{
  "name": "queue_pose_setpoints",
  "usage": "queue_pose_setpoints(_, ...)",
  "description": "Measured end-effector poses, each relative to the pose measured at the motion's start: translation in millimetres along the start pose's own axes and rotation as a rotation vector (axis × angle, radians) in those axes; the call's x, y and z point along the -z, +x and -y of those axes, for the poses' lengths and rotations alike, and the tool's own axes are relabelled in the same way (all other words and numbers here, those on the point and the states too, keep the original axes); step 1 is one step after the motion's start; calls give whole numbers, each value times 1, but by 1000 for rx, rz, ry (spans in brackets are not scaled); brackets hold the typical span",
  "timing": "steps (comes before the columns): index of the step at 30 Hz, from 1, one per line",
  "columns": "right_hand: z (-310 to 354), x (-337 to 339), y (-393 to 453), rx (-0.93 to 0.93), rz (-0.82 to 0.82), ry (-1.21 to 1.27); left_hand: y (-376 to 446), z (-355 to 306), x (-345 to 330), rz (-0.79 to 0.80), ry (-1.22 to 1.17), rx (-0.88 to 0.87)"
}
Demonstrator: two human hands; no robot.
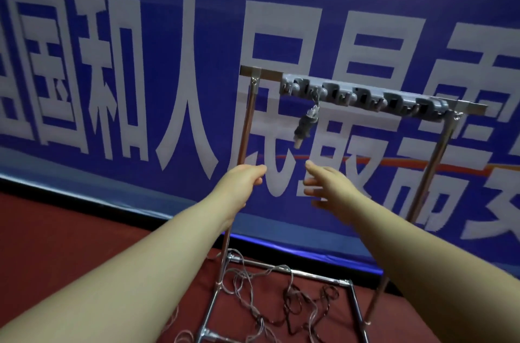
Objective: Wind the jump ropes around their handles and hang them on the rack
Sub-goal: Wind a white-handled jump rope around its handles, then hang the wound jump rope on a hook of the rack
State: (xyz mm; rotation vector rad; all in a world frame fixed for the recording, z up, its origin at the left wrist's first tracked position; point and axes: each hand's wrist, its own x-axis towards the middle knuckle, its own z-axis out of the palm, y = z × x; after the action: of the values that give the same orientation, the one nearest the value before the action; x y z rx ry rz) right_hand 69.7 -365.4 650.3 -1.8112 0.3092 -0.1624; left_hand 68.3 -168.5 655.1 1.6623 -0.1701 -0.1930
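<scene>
Chrome tube-frame rack [244, 134] stands on red floor against blue banner with white characters [140, 67]. Grey plastic hook strip [363, 96] is bolted along the rack's top bar; one wound jump rope, grey handles bundled [305, 124], hangs from a hook near the strip's left end, long axis close to vertical, slightly tilted. Left hand [242, 182] is at the rack's left upright, fingers curled by the tube (cannot tell if they actually clamp it). Right hand [326, 185] is empty, fingers spread and straight, directly below the hung bundle and apart from it. Loose tangle of thin brownish jump-rope cord [281, 303] lies on the floor across the rack's base frame, well below both hands; no handles visible there. Judgement: next rope must come from that tangle, straight down, roughly equal reach for either hand.
</scene>
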Motion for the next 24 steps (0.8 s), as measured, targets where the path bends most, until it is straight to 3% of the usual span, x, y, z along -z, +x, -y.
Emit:
queue_pose_setpoints(7, -48, -30, -91, -58, 217, -118, -94, 38, -10, 49, 141, 115)
queue_pose_setpoints(14, -108, -54, -100, -107, 278, -193, -96, 104, 4, 29, 194, 157)
queue_pose_setpoints(19, -216, -90, -56, -278, 284, -291, -59, 216, 15, 98, 325, 254)
queue_pose_setpoints(24, -360, -140, -30, -506, 365, -386, -41, 359, 25, 137, 286, 545)
